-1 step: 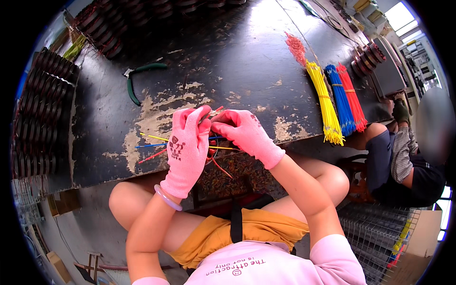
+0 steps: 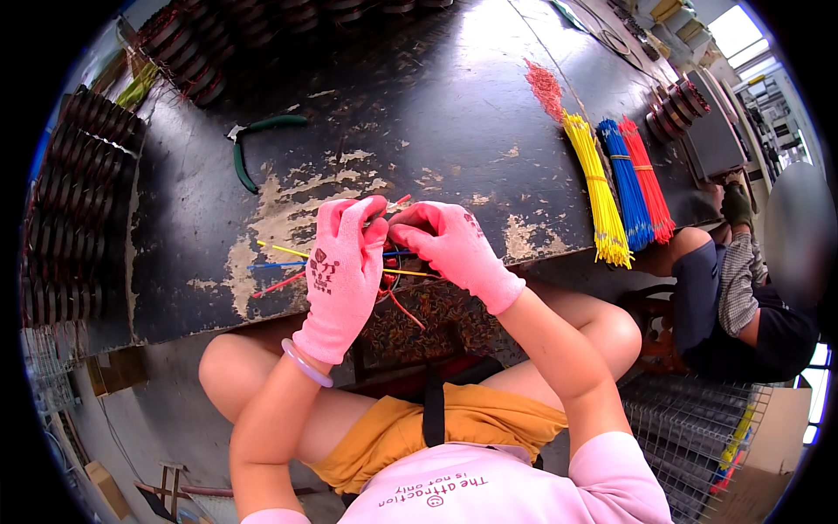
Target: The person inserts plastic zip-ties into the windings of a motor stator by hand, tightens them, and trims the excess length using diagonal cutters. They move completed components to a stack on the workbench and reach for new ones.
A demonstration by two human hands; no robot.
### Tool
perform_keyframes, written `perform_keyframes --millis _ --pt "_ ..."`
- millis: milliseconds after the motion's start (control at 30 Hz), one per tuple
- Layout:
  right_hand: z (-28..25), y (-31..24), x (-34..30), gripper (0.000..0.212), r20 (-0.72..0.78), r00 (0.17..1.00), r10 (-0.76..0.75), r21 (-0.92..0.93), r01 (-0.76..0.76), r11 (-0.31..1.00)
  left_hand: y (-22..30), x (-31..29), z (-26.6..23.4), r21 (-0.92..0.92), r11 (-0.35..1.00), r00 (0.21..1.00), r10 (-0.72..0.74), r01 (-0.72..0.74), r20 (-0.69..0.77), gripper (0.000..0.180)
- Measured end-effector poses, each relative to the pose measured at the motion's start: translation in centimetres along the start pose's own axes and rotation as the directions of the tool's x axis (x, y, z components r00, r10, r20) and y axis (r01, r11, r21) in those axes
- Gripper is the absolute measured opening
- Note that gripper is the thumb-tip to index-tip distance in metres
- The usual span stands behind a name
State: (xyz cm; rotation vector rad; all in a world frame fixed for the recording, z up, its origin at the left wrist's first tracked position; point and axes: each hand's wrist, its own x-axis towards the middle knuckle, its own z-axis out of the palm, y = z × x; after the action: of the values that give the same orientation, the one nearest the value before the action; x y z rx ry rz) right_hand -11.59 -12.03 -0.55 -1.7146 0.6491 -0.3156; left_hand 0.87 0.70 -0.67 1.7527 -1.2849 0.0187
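Note:
My left hand (image 2: 336,271), in a pink glove, is closed with thumb and fingers pinched together at the table's near edge. Facing it, my right hand (image 2: 458,249), gloved alike, has its fingers bent into a pinch. The fingertips nearly meet, and what they pinch is hidden. A short red wire end (image 2: 402,200) shows just beyond them. Under the hands sits a partly hidden part with coloured wires. A yellow wire (image 2: 275,249), a blue wire (image 2: 278,265) and a red wire (image 2: 278,286) stick out left of my left hand; another red wire (image 2: 407,310) hangs toward my lap.
Green-handled pliers (image 2: 244,153) lie on the worn black table (image 2: 419,113). To the right are bundles of yellow wires (image 2: 598,192), blue wires (image 2: 626,188) and red wires (image 2: 646,183). Dark ring-shaped parts (image 2: 74,210) are stacked at left. Another person (image 2: 742,271) sits at right.

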Motion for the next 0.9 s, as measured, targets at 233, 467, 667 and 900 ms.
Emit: perform_keyframes --millis 233,467,667,900 --pt "-0.7 -0.6 -3.3 0.009 -0.196 0.933 -0.300 -0.322 0.228 0.919 -0.2 0.7 -1.1 -0.081 0.995 0.970 -0.034 0.055 0.240 0.014" --pt "-1.8 -1.3 -2.2 0.012 -0.124 0.898 -0.423 -0.357 0.358 0.863 0.0 1.4 -1.9 -0.064 0.996 0.934 0.085 -0.067 0.347 0.013" --pt "-2.4 -2.7 -2.0 0.014 -0.018 0.977 -0.211 -0.184 0.204 0.961 0.7 1.5 -1.8 -0.041 0.997 0.942 0.081 -0.072 0.324 0.011" --pt "-3.7 -2.2 -0.2 0.019 0.179 0.976 0.120 0.112 -0.142 0.984 0.5 0.8 -0.4 -0.028 0.997 0.959 0.077 -0.072 0.274 0.012"
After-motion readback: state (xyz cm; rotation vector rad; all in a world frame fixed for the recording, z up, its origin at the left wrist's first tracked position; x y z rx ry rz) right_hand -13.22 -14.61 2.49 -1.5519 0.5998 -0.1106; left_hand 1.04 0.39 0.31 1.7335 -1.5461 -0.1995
